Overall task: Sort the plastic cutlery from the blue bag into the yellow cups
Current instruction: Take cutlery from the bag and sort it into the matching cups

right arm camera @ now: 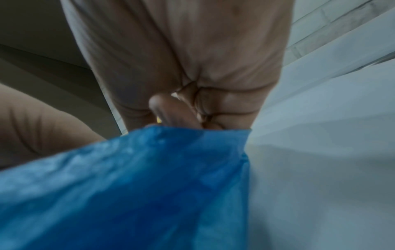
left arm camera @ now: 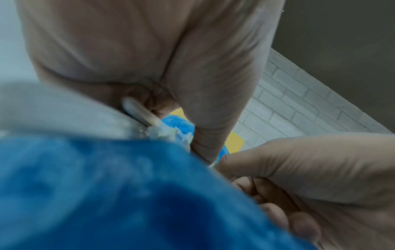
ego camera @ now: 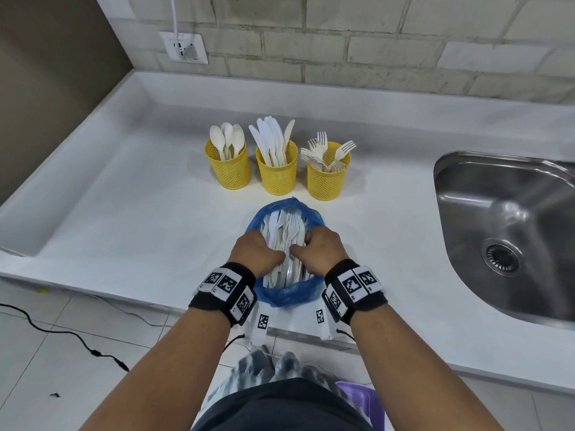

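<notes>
The blue bag [ego camera: 287, 292] lies open on the white counter [ego camera: 140, 213], with a pile of white plastic cutlery [ego camera: 284, 228] inside it. Both of my hands are in its mouth. My left hand [ego camera: 258, 251] curls its fingers round a white cutlery handle [left arm camera: 136, 110]. My right hand [ego camera: 320, 248] is closed into a fist on the pile at the bag's right side, with a bit of white plastic [right arm camera: 175, 94] showing inside the fist. Behind the bag stand three yellow mesh cups: spoons [ego camera: 230, 166], knives [ego camera: 276, 174], forks [ego camera: 328, 180].
A steel sink [ego camera: 510, 231] is set into the counter on the right. A brick wall with a socket [ego camera: 183, 48] runs along the back. A black cable [ego camera: 62, 334] lies on the tiled floor at the left, below the counter's front edge.
</notes>
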Action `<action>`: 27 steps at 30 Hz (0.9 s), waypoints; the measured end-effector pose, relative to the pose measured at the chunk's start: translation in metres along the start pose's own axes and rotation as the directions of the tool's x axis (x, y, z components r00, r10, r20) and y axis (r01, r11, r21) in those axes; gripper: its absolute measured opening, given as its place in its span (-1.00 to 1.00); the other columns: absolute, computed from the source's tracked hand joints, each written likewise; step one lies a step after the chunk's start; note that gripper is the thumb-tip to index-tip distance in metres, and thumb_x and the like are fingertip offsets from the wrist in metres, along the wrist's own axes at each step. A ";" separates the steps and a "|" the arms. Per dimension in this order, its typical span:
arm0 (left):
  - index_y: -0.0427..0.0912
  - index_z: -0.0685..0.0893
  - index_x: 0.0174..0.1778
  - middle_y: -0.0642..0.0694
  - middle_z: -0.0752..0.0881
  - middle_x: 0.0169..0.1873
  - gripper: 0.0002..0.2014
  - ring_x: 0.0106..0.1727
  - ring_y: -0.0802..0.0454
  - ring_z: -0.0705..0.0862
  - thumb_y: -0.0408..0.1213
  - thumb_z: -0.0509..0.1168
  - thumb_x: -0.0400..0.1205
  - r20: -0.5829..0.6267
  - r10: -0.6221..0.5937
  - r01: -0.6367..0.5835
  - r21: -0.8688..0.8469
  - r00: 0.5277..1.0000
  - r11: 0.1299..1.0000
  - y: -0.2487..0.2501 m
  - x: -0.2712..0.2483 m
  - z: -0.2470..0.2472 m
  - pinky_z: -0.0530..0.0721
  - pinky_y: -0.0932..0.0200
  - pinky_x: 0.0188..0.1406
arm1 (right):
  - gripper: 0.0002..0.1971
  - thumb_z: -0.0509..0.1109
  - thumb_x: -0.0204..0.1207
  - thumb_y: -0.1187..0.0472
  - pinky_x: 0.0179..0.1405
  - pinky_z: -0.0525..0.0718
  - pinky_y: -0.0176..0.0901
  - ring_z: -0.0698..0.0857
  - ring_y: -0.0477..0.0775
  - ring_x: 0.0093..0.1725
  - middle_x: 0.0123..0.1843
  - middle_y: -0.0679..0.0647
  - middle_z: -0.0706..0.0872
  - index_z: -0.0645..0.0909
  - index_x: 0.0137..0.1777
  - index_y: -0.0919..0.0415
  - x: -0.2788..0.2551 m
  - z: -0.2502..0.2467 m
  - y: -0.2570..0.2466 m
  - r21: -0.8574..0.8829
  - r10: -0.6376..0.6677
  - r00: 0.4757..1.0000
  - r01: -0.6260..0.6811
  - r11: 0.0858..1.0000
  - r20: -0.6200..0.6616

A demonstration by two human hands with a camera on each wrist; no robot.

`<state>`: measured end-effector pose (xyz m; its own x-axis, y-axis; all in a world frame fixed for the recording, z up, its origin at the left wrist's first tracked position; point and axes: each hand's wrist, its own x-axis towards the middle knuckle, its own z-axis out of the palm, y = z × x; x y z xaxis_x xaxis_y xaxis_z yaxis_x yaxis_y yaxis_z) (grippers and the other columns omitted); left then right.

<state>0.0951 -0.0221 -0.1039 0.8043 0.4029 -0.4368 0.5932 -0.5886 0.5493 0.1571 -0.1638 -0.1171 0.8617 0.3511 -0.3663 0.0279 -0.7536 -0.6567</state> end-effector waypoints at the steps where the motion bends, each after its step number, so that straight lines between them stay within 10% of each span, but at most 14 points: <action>1: -0.23 0.69 0.08 -0.10 0.76 -0.14 -0.73 -0.18 0.02 0.67 -0.21 0.46 0.52 -0.002 0.001 -0.001 0.007 1.000 1.000 -0.001 0.000 0.000 0.50 0.26 -0.40 | -0.56 0.49 0.51 0.14 -0.47 0.34 -0.27 0.50 -0.04 -0.44 -0.50 -0.05 0.45 0.33 -0.49 0.05 0.001 0.000 -0.001 -0.011 -0.011 1.000 0.011 1.000 0.002; 9: -0.27 0.53 0.27 -0.16 0.69 0.08 -0.68 0.02 -0.08 0.60 -0.25 0.33 0.64 -0.013 -0.012 0.012 0.005 1.000 1.000 -0.001 -0.002 0.003 0.53 0.13 -0.05 | -0.68 0.38 0.56 0.14 -0.12 0.73 -0.04 0.73 0.23 -0.16 -0.31 0.15 0.67 0.42 -0.41 0.12 0.009 -0.004 0.000 -0.038 0.021 0.998 -0.019 0.999 0.053; 13: -0.29 0.37 0.56 -0.21 0.68 0.24 -0.48 0.11 -0.09 0.61 -0.29 0.24 0.66 0.003 -0.043 0.043 -0.105 0.999 0.994 -0.002 -0.002 0.009 0.53 0.11 0.05 | -0.65 0.42 0.57 0.14 -0.15 0.54 -0.10 0.66 0.17 -0.14 -0.33 0.06 0.60 0.41 -0.40 0.13 0.005 -0.010 0.007 -0.014 0.012 0.999 -0.013 1.000 -0.037; 20: -0.27 0.48 0.42 -0.14 0.67 0.18 -0.53 0.17 -0.13 0.65 -0.18 0.39 0.63 -0.069 0.035 -0.037 -0.027 0.997 0.999 -0.003 -0.007 0.012 0.49 0.16 0.03 | -0.64 0.43 0.57 0.12 -0.11 0.48 -0.15 0.60 0.10 -0.08 -0.14 0.07 0.62 0.32 -0.35 -0.04 0.003 -0.003 0.006 -0.013 -0.014 1.000 0.014 1.000 -0.028; 27: -0.32 0.54 0.31 -0.28 0.71 0.19 -0.69 0.04 -0.13 0.61 -0.25 0.27 0.70 -0.024 0.056 -0.052 0.131 0.998 0.990 0.002 -0.001 0.002 0.52 0.11 -0.01 | -0.84 0.45 0.51 0.17 -0.62 0.55 -0.21 0.69 0.15 -0.60 -0.52 0.13 0.69 0.55 -0.25 0.13 0.006 -0.013 -0.001 0.197 0.045 0.997 -0.055 0.979 0.056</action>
<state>0.0949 -0.0254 -0.1038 0.8366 0.3863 -0.3885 0.5409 -0.6952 0.4735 0.1689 -0.1684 -0.1102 0.8326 0.3472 -0.4316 -0.1202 -0.6473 -0.7527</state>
